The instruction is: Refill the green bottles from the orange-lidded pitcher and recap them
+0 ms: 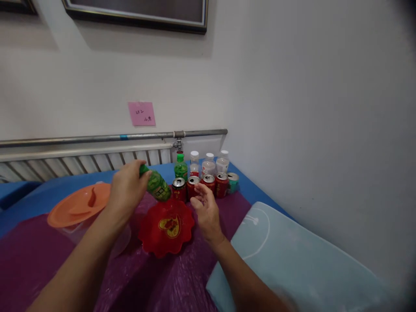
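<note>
The left hand (128, 187) grips a green bottle (157, 185) by its cap end — its long axis tilts down and to the right, base hanging just above the far rim of the red scalloped dish (152, 240). The right hand (205, 211) is empty, fingers loosely spread, just beside the dish — near the bottle's base

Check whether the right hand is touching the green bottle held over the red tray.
Apart. The head view shows the right hand open beside the green bottle, purple cloth and cans visible between them; only the left hand grips it.
</note>
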